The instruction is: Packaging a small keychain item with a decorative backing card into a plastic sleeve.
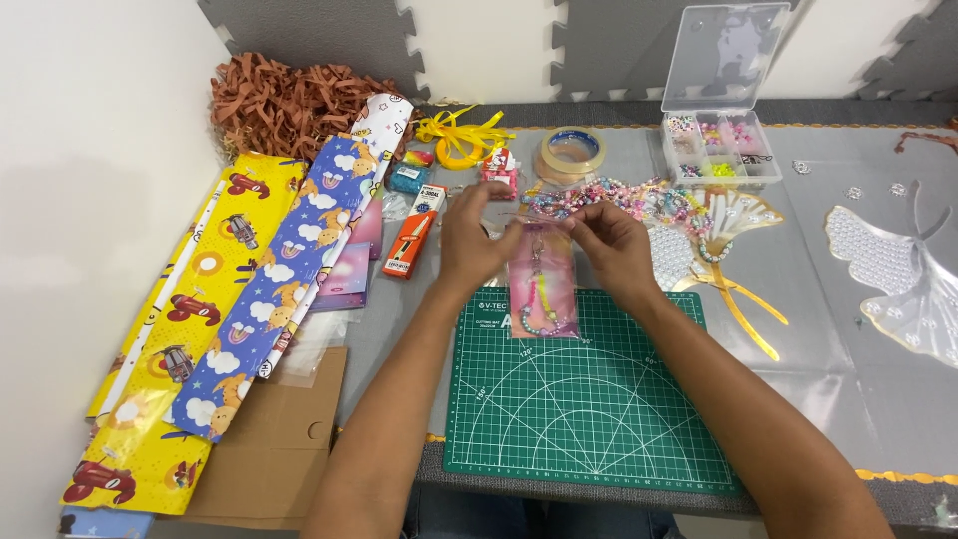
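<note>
Both my hands hold a small clear pink plastic pouch (544,284) upright over the far edge of a green cutting mat (589,399). A beaded bracelet or charm chain shows inside the pouch. My left hand (477,235) pinches the pouch's top left corner. The top right corner is pinched by my right hand (611,245). Just beyond my fingers lies a heap of colourful beaded bracelets (599,195).
Rolls of patterned wrapping paper (239,299) lie at left over brown cardboard (269,449), with brown paper shred (289,100) behind. A tape roll (572,152), an open clear bead box (720,140), yellow ribbon (461,135), an orange glue box (414,230) and pearl fan-shaped pieces (898,269) surround the mat.
</note>
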